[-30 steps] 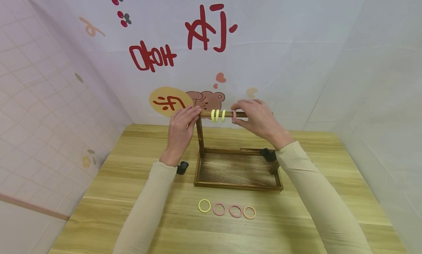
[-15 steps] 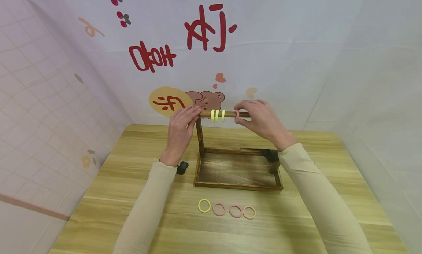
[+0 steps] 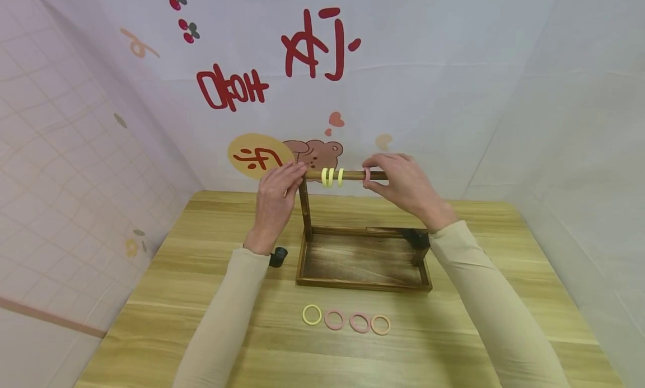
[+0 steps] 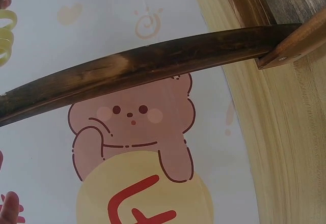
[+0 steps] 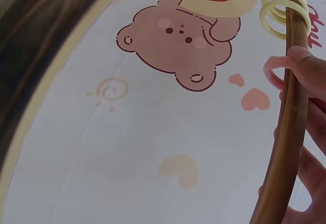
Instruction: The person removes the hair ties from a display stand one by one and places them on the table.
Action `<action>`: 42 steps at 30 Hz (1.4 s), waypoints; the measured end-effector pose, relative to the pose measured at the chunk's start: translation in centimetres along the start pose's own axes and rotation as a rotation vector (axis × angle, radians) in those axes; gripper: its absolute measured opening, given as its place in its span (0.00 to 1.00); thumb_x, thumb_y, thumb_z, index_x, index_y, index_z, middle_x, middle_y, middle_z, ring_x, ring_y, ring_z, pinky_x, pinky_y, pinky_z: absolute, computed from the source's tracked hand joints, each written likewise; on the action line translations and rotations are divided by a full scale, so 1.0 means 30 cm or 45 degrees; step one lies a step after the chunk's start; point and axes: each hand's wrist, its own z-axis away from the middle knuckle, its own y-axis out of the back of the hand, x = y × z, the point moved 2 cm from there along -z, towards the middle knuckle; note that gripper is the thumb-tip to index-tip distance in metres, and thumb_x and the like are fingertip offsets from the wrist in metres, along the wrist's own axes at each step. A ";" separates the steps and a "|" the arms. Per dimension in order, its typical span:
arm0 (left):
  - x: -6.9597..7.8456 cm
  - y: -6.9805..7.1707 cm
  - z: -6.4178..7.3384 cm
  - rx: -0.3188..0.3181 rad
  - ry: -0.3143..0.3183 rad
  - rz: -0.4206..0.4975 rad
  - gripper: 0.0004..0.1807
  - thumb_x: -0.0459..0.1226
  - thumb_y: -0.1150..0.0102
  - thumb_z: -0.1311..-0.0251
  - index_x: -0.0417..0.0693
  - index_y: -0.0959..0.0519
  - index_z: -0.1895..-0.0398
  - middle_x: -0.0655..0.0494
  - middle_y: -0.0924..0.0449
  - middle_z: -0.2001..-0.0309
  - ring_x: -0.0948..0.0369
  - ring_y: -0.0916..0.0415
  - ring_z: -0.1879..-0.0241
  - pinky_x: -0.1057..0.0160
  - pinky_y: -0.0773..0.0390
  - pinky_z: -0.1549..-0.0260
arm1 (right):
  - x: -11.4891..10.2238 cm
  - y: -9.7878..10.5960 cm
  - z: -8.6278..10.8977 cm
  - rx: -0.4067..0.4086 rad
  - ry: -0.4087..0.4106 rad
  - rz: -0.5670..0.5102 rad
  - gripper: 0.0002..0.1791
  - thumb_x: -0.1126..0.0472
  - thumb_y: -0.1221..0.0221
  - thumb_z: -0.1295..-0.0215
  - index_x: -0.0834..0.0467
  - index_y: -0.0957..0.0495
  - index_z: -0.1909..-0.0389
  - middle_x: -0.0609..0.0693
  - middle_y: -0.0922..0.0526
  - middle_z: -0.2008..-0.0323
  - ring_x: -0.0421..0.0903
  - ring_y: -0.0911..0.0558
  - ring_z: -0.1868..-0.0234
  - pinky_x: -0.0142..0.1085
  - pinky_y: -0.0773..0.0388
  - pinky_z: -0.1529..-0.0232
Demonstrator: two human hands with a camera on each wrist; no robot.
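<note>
A dark wooden stand carries a horizontal bar [image 3: 353,175] on top. Three yellow rings [image 5: 285,10] hang on it towards the left. My right hand [image 3: 405,181] pinches a pink ring [image 3: 367,175] round the bar between thumb and fingers, to the right of the yellow ones. In the right wrist view the thumb lies against the bar and the pink ring [image 5: 273,71] shows beside it. My left hand [image 3: 277,195] rests its fairly straight fingers on the bar's left end, above the upright post [image 4: 142,63]. Only one fingertip [image 4: 9,208] shows in the left wrist view.
On the table [image 3: 242,343] in front of the stand lie a yellow ring [image 3: 312,315], two pink rings [image 3: 333,319] and an orange ring [image 3: 381,325] in a row. The stand's shallow tray base [image 3: 353,259] sits behind them. A printed cloth [image 3: 428,69] hangs behind the table.
My right hand has slid the pink ring a little to the right along the bar, away from the yellow rings. My left hand stays in place.
</note>
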 end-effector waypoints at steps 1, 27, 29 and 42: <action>0.000 0.000 0.000 0.001 0.000 -0.001 0.14 0.30 0.34 0.33 0.41 0.14 0.45 0.48 0.14 0.44 0.48 0.19 0.40 0.46 0.29 0.34 | 0.002 0.001 0.001 0.005 0.004 0.001 0.20 0.56 0.27 0.36 0.55 0.18 0.46 0.51 0.13 0.46 0.55 0.19 0.39 0.57 0.34 0.31; 0.001 -0.001 0.001 0.000 -0.001 -0.004 0.14 0.30 0.35 0.33 0.40 0.14 0.45 0.47 0.14 0.44 0.48 0.19 0.40 0.44 0.28 0.34 | 0.038 0.018 0.036 0.042 -0.015 0.010 0.18 0.56 0.28 0.35 0.57 0.17 0.47 0.51 0.13 0.48 0.56 0.18 0.41 0.58 0.32 0.33; 0.001 -0.001 0.001 0.001 -0.001 -0.004 0.14 0.30 0.35 0.33 0.40 0.14 0.45 0.47 0.14 0.44 0.48 0.19 0.39 0.44 0.28 0.34 | 0.041 0.018 0.039 0.039 -0.021 0.007 0.18 0.56 0.28 0.35 0.57 0.17 0.47 0.51 0.13 0.48 0.56 0.18 0.41 0.58 0.33 0.32; -0.002 -0.003 0.004 -0.001 0.009 -0.002 0.15 0.30 0.35 0.33 0.41 0.14 0.45 0.48 0.15 0.44 0.48 0.19 0.39 0.45 0.29 0.33 | 0.054 0.031 0.058 0.039 -0.065 0.002 0.19 0.57 0.27 0.36 0.58 0.17 0.47 0.52 0.13 0.47 0.57 0.18 0.42 0.58 0.33 0.32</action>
